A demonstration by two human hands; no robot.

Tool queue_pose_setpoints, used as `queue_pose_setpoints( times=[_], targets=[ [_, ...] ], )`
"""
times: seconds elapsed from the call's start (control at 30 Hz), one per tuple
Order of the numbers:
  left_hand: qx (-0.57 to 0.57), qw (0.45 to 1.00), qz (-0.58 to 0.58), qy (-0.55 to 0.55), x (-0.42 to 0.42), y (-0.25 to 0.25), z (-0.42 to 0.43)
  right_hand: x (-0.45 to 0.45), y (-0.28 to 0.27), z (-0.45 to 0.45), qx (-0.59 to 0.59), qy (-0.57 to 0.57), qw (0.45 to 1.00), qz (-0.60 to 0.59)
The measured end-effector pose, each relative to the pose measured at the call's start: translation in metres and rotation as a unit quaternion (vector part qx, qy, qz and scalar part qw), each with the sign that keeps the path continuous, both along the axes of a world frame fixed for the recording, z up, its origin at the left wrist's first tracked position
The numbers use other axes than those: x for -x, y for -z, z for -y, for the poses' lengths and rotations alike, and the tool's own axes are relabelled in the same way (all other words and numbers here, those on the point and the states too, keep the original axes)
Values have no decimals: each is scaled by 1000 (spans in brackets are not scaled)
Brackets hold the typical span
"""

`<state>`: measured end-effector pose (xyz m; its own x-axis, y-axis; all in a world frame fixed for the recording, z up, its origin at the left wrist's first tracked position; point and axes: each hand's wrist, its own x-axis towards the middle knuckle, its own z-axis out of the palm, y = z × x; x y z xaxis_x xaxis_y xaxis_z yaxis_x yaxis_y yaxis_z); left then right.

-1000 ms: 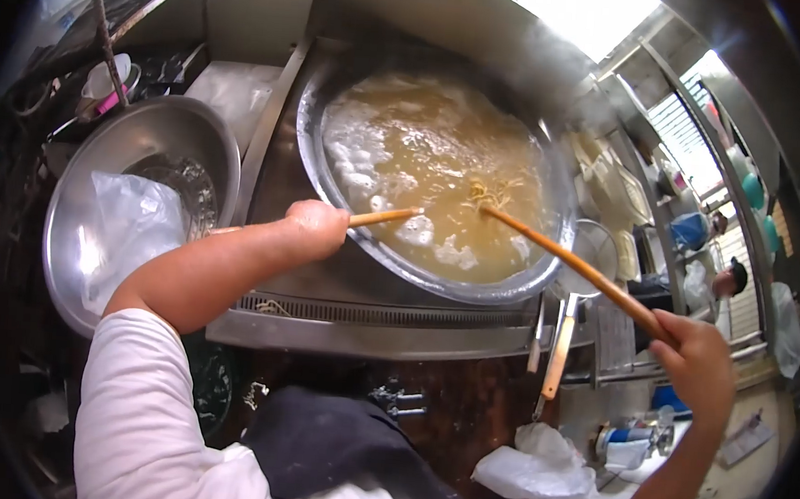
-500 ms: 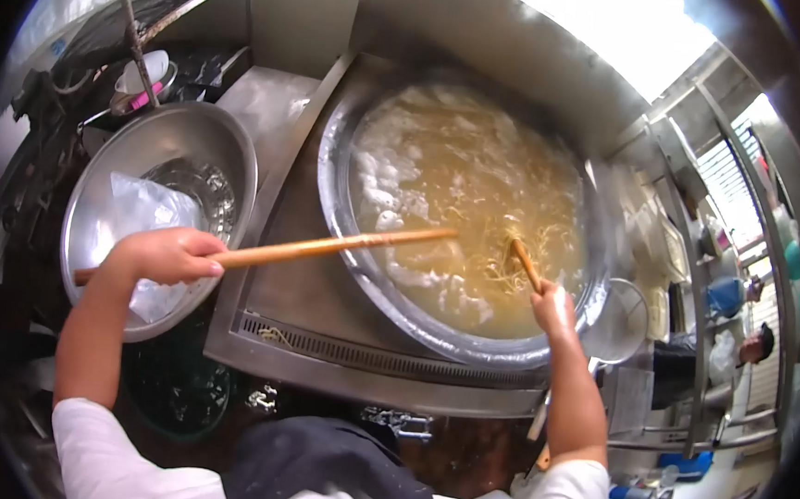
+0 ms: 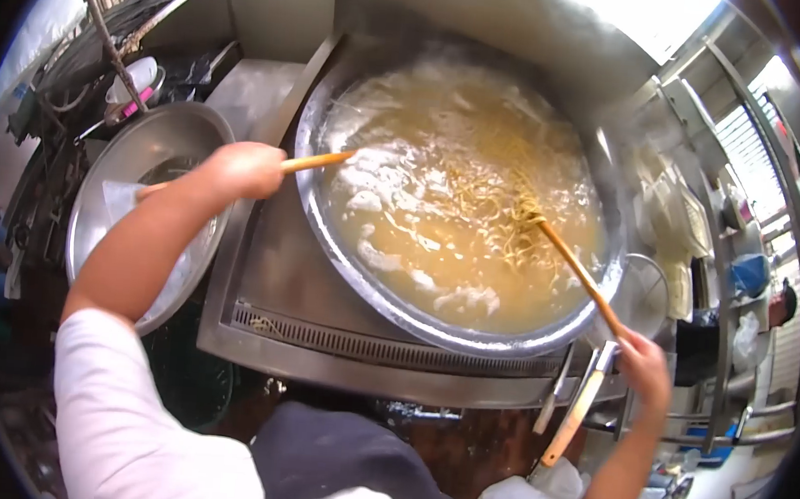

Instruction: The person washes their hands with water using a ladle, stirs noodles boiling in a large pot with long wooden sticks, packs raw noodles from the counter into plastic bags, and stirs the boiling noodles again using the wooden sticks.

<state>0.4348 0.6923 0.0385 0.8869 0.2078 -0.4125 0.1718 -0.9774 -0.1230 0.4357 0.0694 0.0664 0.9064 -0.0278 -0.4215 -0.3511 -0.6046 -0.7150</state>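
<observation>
My left hand [image 3: 248, 170] is wrapped round a long wooden stick [image 3: 318, 161], whose tip reaches over the left rim of a large metal pot [image 3: 368, 305]. The stick's rear end sticks out behind my forearm, above a steel bowl [image 3: 182, 121]. In my right hand [image 3: 642, 367], beyond the pot's right front edge, is a second wooden stick [image 3: 582, 276]. It slants across the rim, with its far end among yellow noodles [image 3: 514, 211]. Cloudy, foaming liquid fills the pot; whatever lies deeper is hidden.
Clear plastic [image 3: 120, 207] lies in the steel bowl at left. Near the right front corner are a wooden-handled tool [image 3: 574, 419] and a round wire strainer [image 3: 646, 290]. A slotted drain [image 3: 393, 349] runs along the stove front. Metal shelving [image 3: 728, 272] stands at far right.
My left hand has moved up and right, drawing its stick's tip back to the pot's left rim. My right hand has pulled outward and down. Noodles have spread nearer the surface.
</observation>
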Motion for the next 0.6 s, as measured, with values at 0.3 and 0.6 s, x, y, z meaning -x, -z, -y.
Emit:
queue_pose_setpoints(
  times=[0.3, 0.6],
  targets=[
    [32, 996, -4, 86, -84, 80, 96, 137, -195, 154, 179, -9, 982, -53],
    [138, 985, -31, 95, -38, 70, 82, -55, 103, 26, -53, -40, 995, -74]
  ],
)
